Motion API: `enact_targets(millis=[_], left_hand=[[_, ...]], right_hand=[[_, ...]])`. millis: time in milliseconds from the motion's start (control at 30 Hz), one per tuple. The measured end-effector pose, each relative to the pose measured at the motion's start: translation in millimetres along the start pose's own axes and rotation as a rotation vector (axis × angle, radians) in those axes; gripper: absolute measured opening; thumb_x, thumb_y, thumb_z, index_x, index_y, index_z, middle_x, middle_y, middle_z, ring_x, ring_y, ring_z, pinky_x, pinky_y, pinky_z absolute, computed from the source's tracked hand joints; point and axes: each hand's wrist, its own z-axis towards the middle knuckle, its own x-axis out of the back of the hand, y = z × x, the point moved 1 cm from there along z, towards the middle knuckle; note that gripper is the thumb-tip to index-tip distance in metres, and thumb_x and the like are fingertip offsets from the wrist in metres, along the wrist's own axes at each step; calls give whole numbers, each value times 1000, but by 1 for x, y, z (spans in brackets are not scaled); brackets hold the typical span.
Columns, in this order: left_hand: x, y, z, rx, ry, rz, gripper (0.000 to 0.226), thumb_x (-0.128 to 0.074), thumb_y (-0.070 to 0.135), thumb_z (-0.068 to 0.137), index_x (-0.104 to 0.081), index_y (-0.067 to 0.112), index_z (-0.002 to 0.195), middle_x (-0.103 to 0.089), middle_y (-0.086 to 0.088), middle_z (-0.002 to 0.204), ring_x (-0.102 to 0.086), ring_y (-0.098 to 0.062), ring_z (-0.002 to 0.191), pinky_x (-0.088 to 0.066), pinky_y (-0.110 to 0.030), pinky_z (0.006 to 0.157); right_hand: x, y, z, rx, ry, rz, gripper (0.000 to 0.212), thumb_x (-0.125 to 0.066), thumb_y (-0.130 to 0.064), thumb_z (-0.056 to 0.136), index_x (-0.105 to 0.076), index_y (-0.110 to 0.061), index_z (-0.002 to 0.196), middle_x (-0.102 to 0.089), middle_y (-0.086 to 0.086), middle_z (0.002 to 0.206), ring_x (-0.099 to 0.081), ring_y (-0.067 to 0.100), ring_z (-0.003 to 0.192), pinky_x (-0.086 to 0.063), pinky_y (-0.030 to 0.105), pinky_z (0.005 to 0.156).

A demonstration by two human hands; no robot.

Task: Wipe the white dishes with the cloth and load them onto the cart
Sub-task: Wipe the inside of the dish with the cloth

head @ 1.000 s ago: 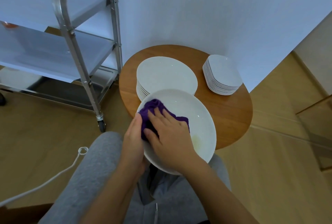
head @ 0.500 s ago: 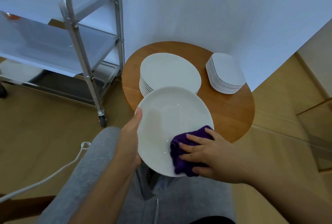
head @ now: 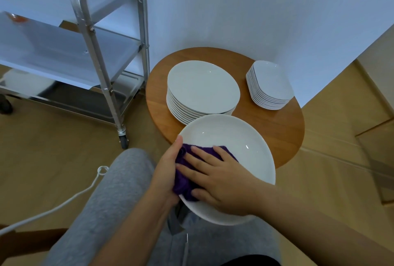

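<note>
— Head view first: what are the hands doing?

— Left hand (head: 168, 172) grips the near-left rim of a white plate (head: 241, 148), thumb over the edge. Right hand (head: 219, 172) lies flat with fingers spread, pressing a purple cloth (head: 183, 178) onto the plate's left side, just beside the left thumb.

— And where is the plate?

— Held tilted above the grey-trousered lap, its far edge over the round wooden counter (head: 277, 129).

— Anything beyond the hands?

— A stack of round white plates (head: 202, 86) just past the held plate, and a smaller stack of squarish dishes (head: 270, 84) farther right. The metal cart (head: 110, 88) stands to the left of the hands, well apart from them, shelves facing the person.
</note>
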Motion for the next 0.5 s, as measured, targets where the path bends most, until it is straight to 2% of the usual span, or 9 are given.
enact_targets(millis=[100,167,300,400,500], left_hand=[[-2,7,-1,-14,-26,-16,40,-57,48,78,-77,15,90,-72,-14,100,-70,-27,90,-58,-36,62],[-4,11,-2,-50,-43,-26,38,-57,46,77,-75,18,96,-70,-16,106,-68,-30,95,-58,-40,67],[-6,15,-5,-139,-37,-61,34,-54,43,77,-76,24,96,-69,-15,109,-67,-33,97,-56,-45,76],[-3,17,-8,-206,-21,-95,48,-59,47,77,-67,18,113,-63,-18,120,-60,-39,109,-44,-57,94],[-6,19,-11,-310,-2,-20,52,-62,56,70,-69,24,110,-65,-15,117,-61,-38,108,-41,-62,97]], right_hand=[[7,14,9,46,60,-66,55,-24,-50,95,-23,-32,147,-28,-1,153,-14,22,144,-4,46,111],[15,28,15,3,107,-107,56,-24,-52,94,-25,-33,146,-28,0,153,-15,23,144,-6,45,113],[30,58,17,-187,180,-147,59,-6,-57,91,-7,-38,147,-13,-4,157,-2,20,145,5,38,113],[30,54,9,-318,238,-119,60,-5,-57,91,-8,-37,148,-13,-3,157,-4,19,145,6,37,113],[21,27,-1,-578,340,-7,64,-6,-54,90,-16,-31,149,-22,2,155,-16,26,144,-5,40,114]])
